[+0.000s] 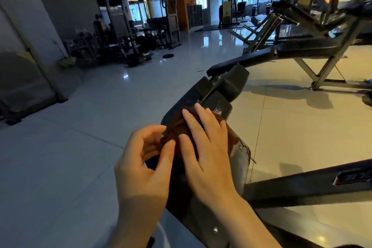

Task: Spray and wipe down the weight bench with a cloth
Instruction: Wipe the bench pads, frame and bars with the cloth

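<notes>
Down on the dark pad of the weight bench, right under the camera, both hands are working a rust-brown cloth. Right hand lies flat across the bunched fabric, fingers straight and spread, pressing it onto the pad. Left hand sits just beside it on the cloth's near-left edge, fingers curled, thumb and fingertips pinching a fold; the two hands are close together, almost touching. Cloth rests on the narrow upper part of the pad, short of the black foam rollers at the bench's far end. A torn patch of upholstery shows white just beyond the right fingertips. Glossy tiled floor spreads out all around, another bench stands off to the right, and racks of gym equipment line the dim back-left wall.
</notes>
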`<state>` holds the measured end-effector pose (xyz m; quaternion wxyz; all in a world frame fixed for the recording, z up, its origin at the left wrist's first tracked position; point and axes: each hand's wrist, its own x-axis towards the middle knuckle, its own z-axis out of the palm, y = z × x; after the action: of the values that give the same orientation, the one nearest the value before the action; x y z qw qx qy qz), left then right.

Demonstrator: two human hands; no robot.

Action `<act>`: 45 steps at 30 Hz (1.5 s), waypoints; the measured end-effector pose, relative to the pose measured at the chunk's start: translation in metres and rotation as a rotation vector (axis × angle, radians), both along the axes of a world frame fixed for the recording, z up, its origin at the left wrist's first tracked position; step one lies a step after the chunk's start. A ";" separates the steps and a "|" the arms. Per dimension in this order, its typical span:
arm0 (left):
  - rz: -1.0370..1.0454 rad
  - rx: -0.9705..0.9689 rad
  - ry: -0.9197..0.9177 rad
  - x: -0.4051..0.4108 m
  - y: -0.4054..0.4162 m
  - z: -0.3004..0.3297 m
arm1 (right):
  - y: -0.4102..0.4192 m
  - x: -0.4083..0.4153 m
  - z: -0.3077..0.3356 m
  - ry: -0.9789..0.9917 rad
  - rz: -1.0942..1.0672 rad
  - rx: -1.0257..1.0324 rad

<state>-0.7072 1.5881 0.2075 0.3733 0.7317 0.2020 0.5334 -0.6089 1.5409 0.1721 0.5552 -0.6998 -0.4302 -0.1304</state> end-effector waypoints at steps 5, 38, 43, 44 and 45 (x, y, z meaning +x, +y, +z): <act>-0.116 -0.109 -0.054 -0.001 0.007 -0.002 | -0.005 0.007 0.001 0.050 0.070 0.034; -0.194 -0.149 0.266 0.016 0.034 0.003 | 0.003 0.022 0.020 0.086 -0.015 -0.172; -0.228 -0.093 0.392 0.029 0.023 -0.011 | 0.007 0.020 0.015 0.228 0.021 -0.035; -0.226 -0.070 0.402 0.031 0.020 -0.014 | 0.009 0.022 0.015 0.243 0.025 -0.003; -0.242 -0.071 0.391 0.031 0.020 -0.016 | 0.011 0.025 0.015 0.260 0.027 0.023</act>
<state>-0.6760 1.6078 0.1910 0.4141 0.8263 0.1998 0.3254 -0.5835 1.5523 0.1872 0.6159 -0.6984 -0.3627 -0.0360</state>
